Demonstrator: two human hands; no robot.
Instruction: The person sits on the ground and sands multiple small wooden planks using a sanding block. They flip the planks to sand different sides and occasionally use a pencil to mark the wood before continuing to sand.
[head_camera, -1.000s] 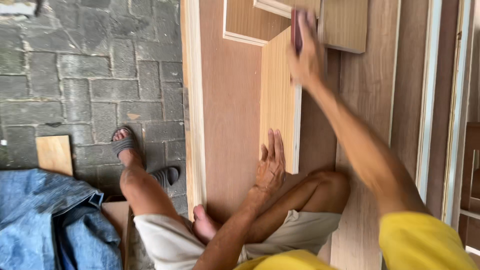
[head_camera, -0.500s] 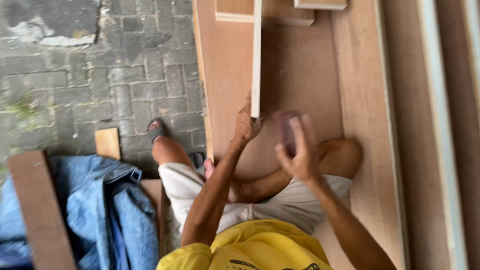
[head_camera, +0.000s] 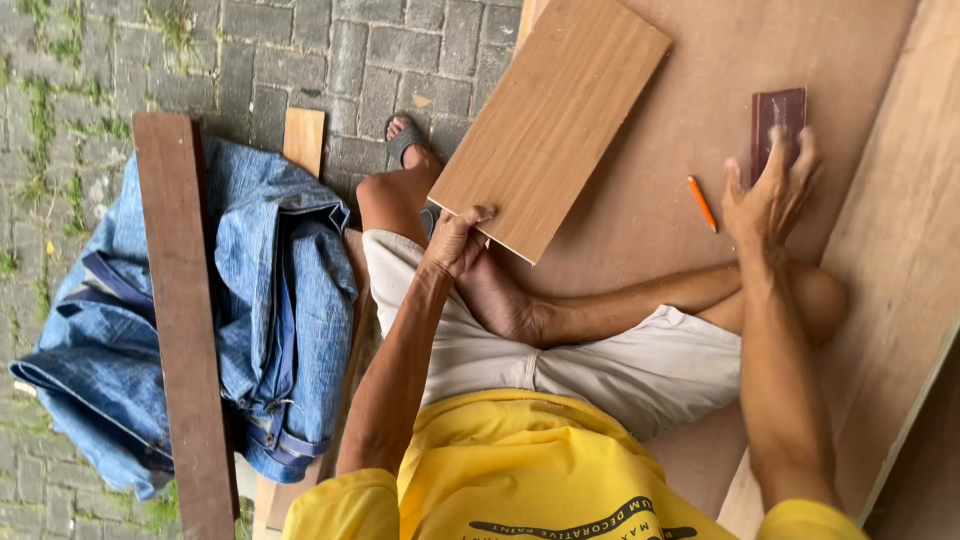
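**Panel held by one corner, block under loose fingers**

Far left: a dark plank (head_camera: 180, 320) lies across a heap of blue denim (head_camera: 270, 310) on the paving. A small offcut (head_camera: 303, 142) sits just beyond it. None of it is in your way now, but the plank rests on soft cloth and would likely roll if you lean that way.

Your left hand (head_camera: 455, 243) has its fingers curled shut on the near corner of the wood-grain panel (head_camera: 550, 122). The panel is tilted, its far end out over the brown sheet (head_camera: 640, 220), above your sandalled foot (head_camera: 405, 140). One corner is a poor hold: the weight hangs far from your hand, so the panel may twist out and drop an edge on your foot or shin.

An orange pencil (head_camera: 701, 203) lies loose on the sheet, between the panel and your right hand. It could be swept off or snapped if the panel comes down.

Your right hand (head_camera: 768, 195) is spread, fingers open and extended over the near end of a dark red block (head_camera: 778, 118). Whether they press it or just hover, I cannot tell. Nothing is gripped; a nudge could send it sliding away.
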